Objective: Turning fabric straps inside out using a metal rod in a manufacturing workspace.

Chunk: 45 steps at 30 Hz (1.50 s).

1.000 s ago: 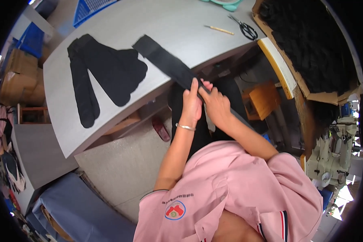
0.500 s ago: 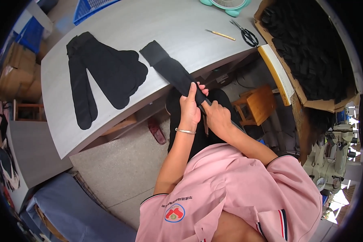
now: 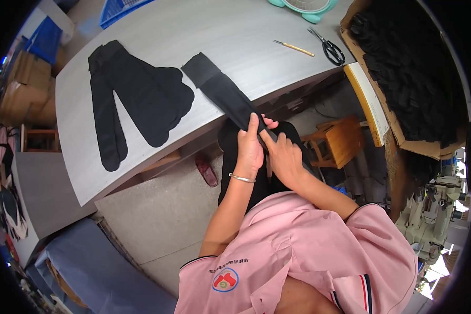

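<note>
You drew the black stocking (image 3: 226, 94) further onto the grey table (image 3: 246, 36); more of it lay flat up there than a second before. Your left hand (image 3: 249, 149) and right hand (image 3: 283, 157) pinched it together at the table's edge, fingers closed, wrists close.

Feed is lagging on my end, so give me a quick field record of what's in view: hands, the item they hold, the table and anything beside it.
left hand: grips the long black stocking at the table edge
right hand: on the same stocking, beside the left hand
stocking: upper end flat on the grey table, rest hangs off
black garment pile: spread flat further left
scissors: far right of table
pencil-like stick: beside the scissors
cardboard box: right, full of black pieces
</note>
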Motion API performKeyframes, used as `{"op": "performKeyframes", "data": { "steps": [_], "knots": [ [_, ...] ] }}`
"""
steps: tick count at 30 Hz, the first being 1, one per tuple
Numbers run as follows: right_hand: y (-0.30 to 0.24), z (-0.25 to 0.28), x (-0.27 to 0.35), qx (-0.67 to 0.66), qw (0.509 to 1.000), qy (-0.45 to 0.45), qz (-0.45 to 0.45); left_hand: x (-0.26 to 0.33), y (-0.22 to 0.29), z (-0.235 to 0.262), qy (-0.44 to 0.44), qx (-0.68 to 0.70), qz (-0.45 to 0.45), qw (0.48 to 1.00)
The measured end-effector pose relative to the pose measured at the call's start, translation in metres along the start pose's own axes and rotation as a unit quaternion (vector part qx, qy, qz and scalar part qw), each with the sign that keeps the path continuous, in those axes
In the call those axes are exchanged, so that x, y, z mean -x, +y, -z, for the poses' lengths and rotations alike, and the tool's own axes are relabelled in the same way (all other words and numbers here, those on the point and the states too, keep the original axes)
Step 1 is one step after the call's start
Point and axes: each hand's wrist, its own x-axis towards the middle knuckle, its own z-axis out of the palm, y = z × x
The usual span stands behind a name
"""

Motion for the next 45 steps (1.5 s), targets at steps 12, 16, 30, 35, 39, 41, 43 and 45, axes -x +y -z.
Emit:
{"op": "performKeyframes", "data": {
  "steps": [12,16,30,35,39,41,43,45],
  "knots": [
    [0.019,0.004,0.005,-0.045,0.999,0.007,0.022,-0.001,0.007,-0.011,-0.031,-0.007,-0.042,0.999],
    [0.016,-0.014,-0.016,0.019,1.000,-0.012,0.016,0.000,-0.006,-0.014,0.029,0.005,-0.007,1.000],
    [0.031,0.004,-0.012,-0.091,0.986,-0.138,-0.021,-0.012,-0.022,-0.015,0.029,-0.014,-0.013,0.999],
    [0.031,-0.020,-0.049,-0.174,0.984,0.028,0.019,-0.019,-0.021,-0.011,-0.025,0.002,0.015,1.000],
    [0.042,-0.010,-0.025,-0.098,0.995,-0.003,0.033,-0.011,-0.014,-0.023,0.019,0.013,0.000,1.000],
    [0.044,0.006,-0.001,-0.119,0.992,0.000,0.041,-0.013,-0.015,-0.021,0.034,0.008,0.003,0.999],
    [0.045,0.008,0.012,-0.128,0.991,0.007,0.036,-0.013,-0.016,-0.021,0.041,0.006,0.016,0.999],
    [0.046,0.003,0.017,-0.098,0.995,-0.009,0.017,-0.017,-0.018,-0.019,0.038,0.008,0.007,0.999]
  ]
}}
